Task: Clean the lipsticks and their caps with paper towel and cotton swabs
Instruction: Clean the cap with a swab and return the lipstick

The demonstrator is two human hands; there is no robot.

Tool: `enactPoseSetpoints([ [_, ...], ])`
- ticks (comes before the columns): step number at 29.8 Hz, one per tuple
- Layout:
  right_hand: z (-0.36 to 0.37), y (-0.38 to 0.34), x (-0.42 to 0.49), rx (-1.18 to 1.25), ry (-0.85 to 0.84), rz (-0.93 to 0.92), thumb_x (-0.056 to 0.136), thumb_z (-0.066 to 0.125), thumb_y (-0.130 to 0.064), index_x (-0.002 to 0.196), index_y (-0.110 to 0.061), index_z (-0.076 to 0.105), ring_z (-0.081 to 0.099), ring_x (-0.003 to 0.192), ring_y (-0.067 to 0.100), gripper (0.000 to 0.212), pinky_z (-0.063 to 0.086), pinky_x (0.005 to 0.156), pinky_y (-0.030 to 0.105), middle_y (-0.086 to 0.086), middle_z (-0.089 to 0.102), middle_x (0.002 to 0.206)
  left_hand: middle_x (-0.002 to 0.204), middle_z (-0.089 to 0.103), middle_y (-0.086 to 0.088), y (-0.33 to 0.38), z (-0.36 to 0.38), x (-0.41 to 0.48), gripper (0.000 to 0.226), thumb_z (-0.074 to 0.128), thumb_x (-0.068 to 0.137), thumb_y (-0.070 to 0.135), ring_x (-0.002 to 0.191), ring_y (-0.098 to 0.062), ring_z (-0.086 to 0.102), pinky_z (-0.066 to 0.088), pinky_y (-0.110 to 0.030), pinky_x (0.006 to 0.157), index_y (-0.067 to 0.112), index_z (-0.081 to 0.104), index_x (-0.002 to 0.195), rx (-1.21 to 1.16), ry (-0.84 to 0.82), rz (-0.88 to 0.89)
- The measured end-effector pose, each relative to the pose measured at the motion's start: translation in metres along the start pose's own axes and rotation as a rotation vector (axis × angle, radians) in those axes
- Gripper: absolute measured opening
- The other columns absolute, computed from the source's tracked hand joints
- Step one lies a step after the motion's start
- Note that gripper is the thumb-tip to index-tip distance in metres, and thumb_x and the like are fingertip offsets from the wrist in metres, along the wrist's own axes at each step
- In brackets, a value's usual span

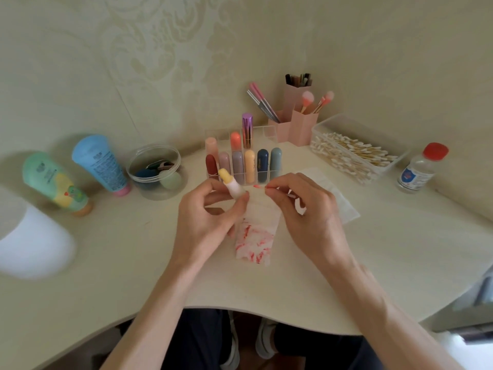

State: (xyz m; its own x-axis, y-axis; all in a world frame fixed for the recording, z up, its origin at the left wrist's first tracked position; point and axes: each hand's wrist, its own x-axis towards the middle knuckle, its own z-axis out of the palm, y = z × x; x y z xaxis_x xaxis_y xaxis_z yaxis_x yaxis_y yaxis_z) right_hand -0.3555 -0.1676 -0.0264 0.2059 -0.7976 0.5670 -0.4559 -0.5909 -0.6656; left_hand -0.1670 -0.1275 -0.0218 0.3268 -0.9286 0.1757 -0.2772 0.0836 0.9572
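Head view, 1 frame.

Person seated at a pale bench (128,263), both bare forearms reaching in from the near edge.

Left hand (208,217): grip curled round an uncapped lipstick (233,185), thumb and fingers pinching the pale tube. The yellowish bullet points up and away, tilted to the left. It is held above the bench, in front of the organizer.

Right hand (309,212): grip pinching a cotton swab (260,186) between thumb and forefinger. The swab's tip is stained pink and points left toward the lipstick. It sits just beside the tube, with a small gap visible.

Stained paper towel (256,236): red streaks, on the bench beneath and between the 2 hands. Its upper edge runs behind the fingers, so I cannot tell whether either hand holds it. A clean paper towel (336,196) lies flat behind the right hand.

Behind the hands is a clear organizer (266,130). Its front row has 6 capped lipsticks standing upright: red, mauve, grey, yellow, navy, grey-blue. Its back row has 3: peach, orange, metallic purple.

To the right, a clear box (336,122) is full of cotton swabs. Further right stands a clear bottle (418,169) with a red cap. Pink holders (304,126) with brushes stand against the wall.

To the left is a round clear jar (138,158) with sponges, then a blue tube (98,164) and a green tube (53,182), both standing on their caps.
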Motion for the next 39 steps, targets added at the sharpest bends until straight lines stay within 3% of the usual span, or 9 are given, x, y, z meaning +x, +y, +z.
enactPoseSetpoints([
  [6,0.002,-0.004,0.000,0.170,-0.015,-0.087,0.097,0.073,-0.016,0.104,-0.011,0.081,0.055,0.071,0.013,0.012,0.043,0.065,0.023,-0.005,0.067,0.086,0.093,0.079,-0.008,-0.001,-0.016,-0.010,0.024,0.078,0.085,0.026,0.047,-0.014,0.042,0.033,-0.030,0.049,0.011,0.077,0.104,-0.225,-0.182,-0.072],
  [12,0.003,-0.005,-0.001,0.144,-0.055,-0.126,0.095,0.075,-0.011,0.101,-0.009,0.081,0.055,0.072,0.009,0.008,0.041,0.069,0.017,-0.005,0.065,0.087,0.092,0.080,-0.006,-0.002,-0.015,-0.012,0.026,0.079,0.084,0.030,0.057,-0.032,0.039,0.033,-0.051,0.054,0.016,0.080,0.105,-0.208,-0.257,-0.024],
  [17,0.004,-0.005,-0.002,0.133,-0.084,-0.121,0.095,0.075,-0.015,0.101,-0.012,0.082,0.055,0.072,0.010,0.010,0.041,0.068,0.016,-0.005,0.064,0.085,0.098,0.080,-0.003,-0.006,-0.015,-0.012,0.022,0.077,0.089,0.030,0.077,-0.058,0.059,0.048,-0.064,0.064,0.021,0.079,0.109,-0.170,-0.275,0.028],
  [20,0.005,-0.005,-0.002,0.204,-0.123,-0.040,0.094,0.076,-0.018,0.102,-0.016,0.083,0.054,0.070,0.014,0.011,0.042,0.067,0.020,-0.008,0.067,0.082,0.102,0.080,-0.003,-0.008,-0.015,-0.012,0.022,0.075,0.094,0.028,0.085,-0.061,0.061,0.049,-0.074,0.073,0.020,0.078,0.114,-0.156,-0.299,0.074],
  [24,0.005,-0.003,-0.001,0.338,-0.158,0.050,0.091,0.078,-0.018,0.101,-0.016,0.083,0.059,0.070,0.015,0.011,0.045,0.066,0.026,-0.012,0.073,0.081,0.096,0.079,-0.002,-0.010,-0.014,-0.010,0.027,0.078,0.091,0.029,0.074,-0.054,0.057,0.048,-0.067,0.065,0.021,0.077,0.117,-0.120,-0.294,0.090],
  [28,0.006,-0.001,-0.002,0.410,-0.205,0.148,0.091,0.079,-0.018,0.105,-0.014,0.083,0.070,0.081,0.024,0.015,0.053,0.075,0.048,-0.005,0.079,0.090,0.074,0.068,-0.011,-0.018,-0.013,-0.007,0.026,0.078,0.091,0.027,0.059,-0.043,0.041,0.036,-0.058,0.052,0.024,0.078,0.117,-0.103,-0.289,0.119],
  [31,0.006,0.000,-0.003,0.438,-0.229,0.177,0.092,0.079,-0.020,0.108,-0.017,0.083,0.072,0.085,0.027,0.018,0.053,0.079,0.052,-0.003,0.079,0.094,0.082,0.070,-0.023,-0.017,-0.012,-0.009,0.029,0.073,0.095,0.025,0.066,-0.048,0.054,0.045,-0.060,0.059,0.026,0.075,0.125,-0.133,-0.325,0.117],
  [35,0.007,0.002,-0.003,0.417,-0.219,0.152,0.091,0.079,-0.024,0.107,-0.019,0.084,0.060,0.074,0.031,0.018,0.048,0.069,0.046,-0.002,0.076,0.087,0.115,0.074,-0.006,-0.014,-0.010,-0.010,0.032,0.065,0.099,0.010,0.101,-0.032,0.070,0.057,-0.047,0.086,0.017,0.070,0.130,-0.154,-0.336,0.172],
  [39,0.007,0.002,-0.003,0.375,-0.209,0.116,0.091,0.078,-0.021,0.102,-0.018,0.084,0.056,0.069,0.021,0.013,0.045,0.065,0.032,-0.007,0.073,0.081,0.103,0.074,-0.015,-0.016,-0.010,-0.009,0.036,0.067,0.097,0.005,0.091,-0.030,0.069,0.056,-0.041,0.080,0.026,0.070,0.125,-0.128,-0.310,0.166],
])
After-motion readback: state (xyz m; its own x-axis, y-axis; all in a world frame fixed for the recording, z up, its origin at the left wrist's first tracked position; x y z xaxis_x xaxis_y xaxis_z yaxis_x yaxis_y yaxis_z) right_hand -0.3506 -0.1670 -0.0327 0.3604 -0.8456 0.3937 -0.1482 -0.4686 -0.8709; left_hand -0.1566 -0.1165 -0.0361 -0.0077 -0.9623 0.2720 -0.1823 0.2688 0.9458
